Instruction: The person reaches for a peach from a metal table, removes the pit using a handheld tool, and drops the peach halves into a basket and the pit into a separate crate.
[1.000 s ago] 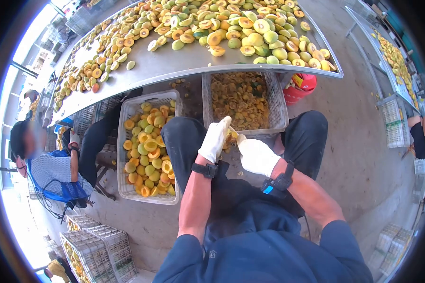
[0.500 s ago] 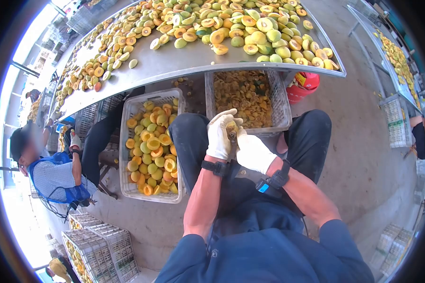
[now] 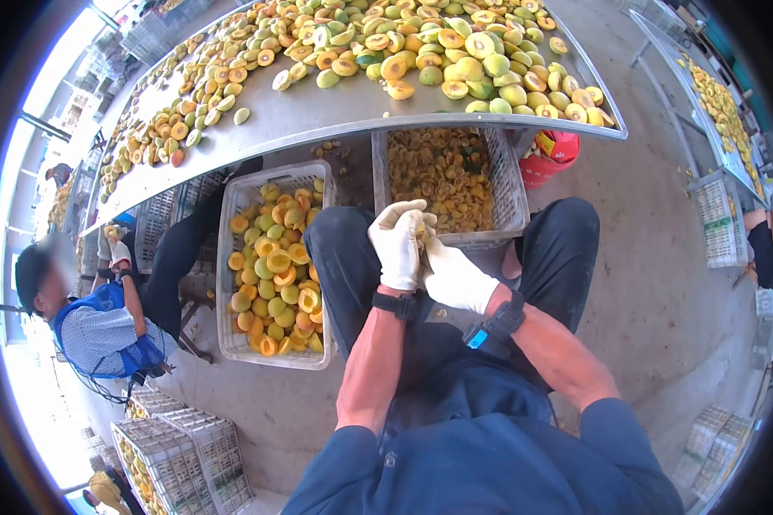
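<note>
My left hand (image 3: 398, 245), in a white glove, is closed around a piece of fruit (image 3: 422, 232), mostly hidden by the fingers. Pressed up against it from the right is my gloved right hand (image 3: 458, 276), its fingers closed; whether it grips the fruit or something small is hidden. Both hands are above my lap, just in front of a crate (image 3: 513, 184) of pits and scraps. To their left stands a white crate (image 3: 228, 319) full of halved yellow-green fruit.
A metal table (image 3: 305, 116) heaped with halved fruit spans the top. A red bucket (image 3: 548, 157) stands under its right end. On the left sits a co-worker (image 3: 103, 330). Stacked crates (image 3: 189, 455) are at lower left; another fruit table (image 3: 674, 99) is at right.
My hands have moved slightly, and less of the fruit shows between them. The co-worker's hands have shifted up and left.
</note>
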Action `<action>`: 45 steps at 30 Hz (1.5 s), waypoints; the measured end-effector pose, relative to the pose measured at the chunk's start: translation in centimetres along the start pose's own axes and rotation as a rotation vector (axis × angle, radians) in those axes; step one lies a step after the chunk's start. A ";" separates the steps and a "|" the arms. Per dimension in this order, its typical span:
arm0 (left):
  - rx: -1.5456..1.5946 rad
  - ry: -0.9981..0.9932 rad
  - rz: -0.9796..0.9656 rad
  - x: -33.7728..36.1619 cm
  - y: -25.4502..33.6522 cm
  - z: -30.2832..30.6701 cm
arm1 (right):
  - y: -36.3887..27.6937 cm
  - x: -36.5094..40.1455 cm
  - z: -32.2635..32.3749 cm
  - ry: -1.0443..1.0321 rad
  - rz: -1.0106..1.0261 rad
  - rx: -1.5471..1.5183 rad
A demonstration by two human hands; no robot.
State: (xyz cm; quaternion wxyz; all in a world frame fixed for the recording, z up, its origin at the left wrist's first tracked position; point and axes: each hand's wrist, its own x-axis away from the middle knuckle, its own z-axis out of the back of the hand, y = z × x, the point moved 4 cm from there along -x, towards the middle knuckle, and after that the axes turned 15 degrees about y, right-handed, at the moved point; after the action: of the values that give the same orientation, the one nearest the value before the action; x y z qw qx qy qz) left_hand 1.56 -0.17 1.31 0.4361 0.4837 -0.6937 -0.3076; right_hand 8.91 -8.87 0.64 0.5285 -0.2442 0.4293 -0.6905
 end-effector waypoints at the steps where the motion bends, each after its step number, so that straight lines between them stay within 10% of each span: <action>1: -0.034 -0.024 -0.024 0.1 0.5 -0.3 | 0.0 0.0 0.0 0.001 -0.002 -0.002; 4: -0.025 -0.101 0.059 -0.1 1.2 -0.8 | -2.2 -0.9 1.5 0.006 0.064 -0.113; 6: -0.038 -0.135 0.087 -0.8 1.1 -0.9 | -3.9 -0.6 2.8 -0.275 -0.465 -0.287; 16: -0.164 -0.420 0.325 -2.1 -1.1 -1.8 | -2.5 0.9 3.0 -0.323 -0.814 -0.781; 26: 0.257 -0.055 0.605 -6.2 -2.3 -1.9 | -2.7 -2.5 5.3 -0.362 -0.716 -1.152; 28: 0.278 0.081 0.622 -6.8 -2.0 -2.3 | 0.0 -4.8 5.7 -0.253 -0.710 -0.921; 30: 0.316 0.040 0.698 -7.2 -0.7 -2.9 | 1.7 -7.0 6.7 0.163 -0.101 0.218; 32: 0.070 -0.033 0.393 -8.3 0.9 -3.3 | 2.9 -7.6 7.5 0.181 -0.195 0.237; 36: -0.928 -0.255 -0.810 -8.3 9.5 -4.3 | 5.2 -8.3 8.6 0.279 -0.095 0.160; 40: -1.059 -0.314 -0.603 -7.4 18.5 -1.2 | 5.4 -7.4 9.6 0.119 -0.434 0.079; 45: -1.404 0.054 -0.665 -10.7 19.7 7.3 | 6.0 -7.5 7.6 0.069 -0.093 0.193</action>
State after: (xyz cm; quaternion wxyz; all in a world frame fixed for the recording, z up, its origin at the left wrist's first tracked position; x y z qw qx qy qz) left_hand -11.35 16.70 11.60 0.5420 0.2841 -0.1440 -0.7777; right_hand 20.48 -4.81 0.27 0.5018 -0.1880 0.3668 -0.7604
